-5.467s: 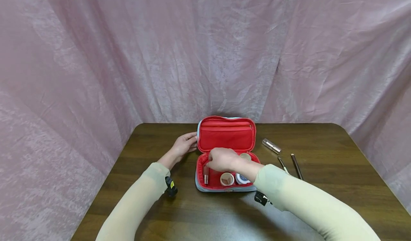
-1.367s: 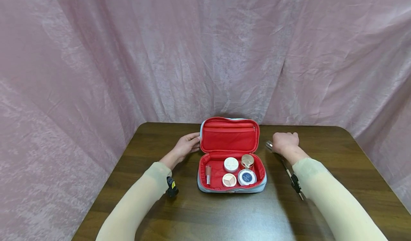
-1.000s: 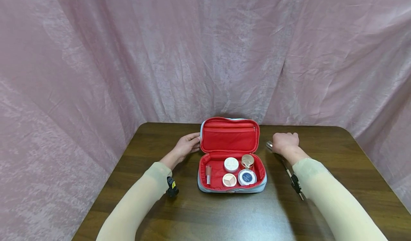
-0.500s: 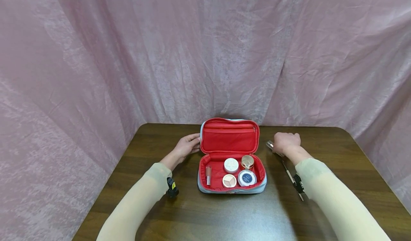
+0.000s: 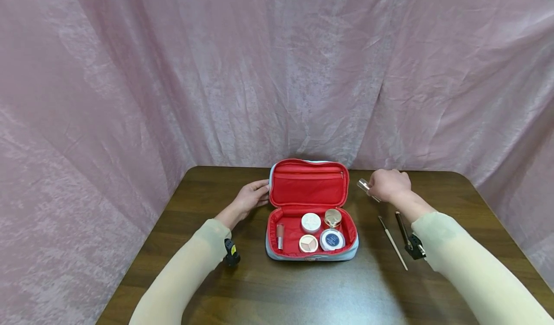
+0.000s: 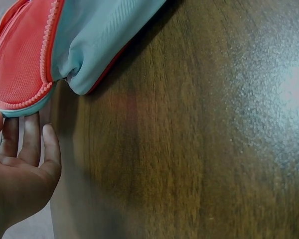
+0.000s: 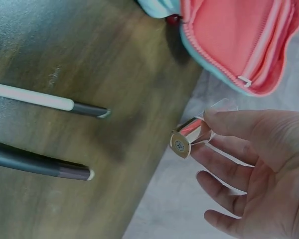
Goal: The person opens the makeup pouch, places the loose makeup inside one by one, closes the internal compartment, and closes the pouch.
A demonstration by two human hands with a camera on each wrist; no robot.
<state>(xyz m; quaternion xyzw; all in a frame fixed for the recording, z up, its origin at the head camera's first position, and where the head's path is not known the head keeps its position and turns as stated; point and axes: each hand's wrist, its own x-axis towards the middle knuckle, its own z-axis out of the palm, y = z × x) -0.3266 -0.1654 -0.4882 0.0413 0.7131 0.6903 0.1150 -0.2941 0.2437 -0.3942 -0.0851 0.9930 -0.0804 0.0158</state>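
Observation:
My left hand [image 5: 250, 196] holds the raised lid's left edge on an open red-lined cosmetic bag [image 5: 309, 192]. In the left wrist view, the thumb is in front of the lid's zipper edge [image 6: 25, 105] and the fingers are behind it. To the right of the bag, my right hand [image 5: 391, 186] pinches a clear-capped lipstick [image 7: 190, 131] between thumb and fingers, its round labelled end facing the right wrist camera. Inside the bag lie a lip gloss tube [image 5: 280, 236], a white round case [image 5: 311, 223], a gold-lidded jar [image 5: 333, 218], a three-part palette [image 5: 308, 243] and a blue-labelled compact [image 5: 332, 239].
Right of the bag, a thin pale-handled brush [image 5: 395, 245] and a dark pencil [image 5: 401, 226] lie on the brown wooden table [image 5: 259, 291]. The right wrist camera overlaps the pencil's near part. A pink curtain [image 5: 277, 75] hangs behind the table.
My right hand left the lip gloss tube in the bag, moved right to the lipstick, took hold of it and has shifted slightly right, uncovering the brush and pencil. My left hand stays put.

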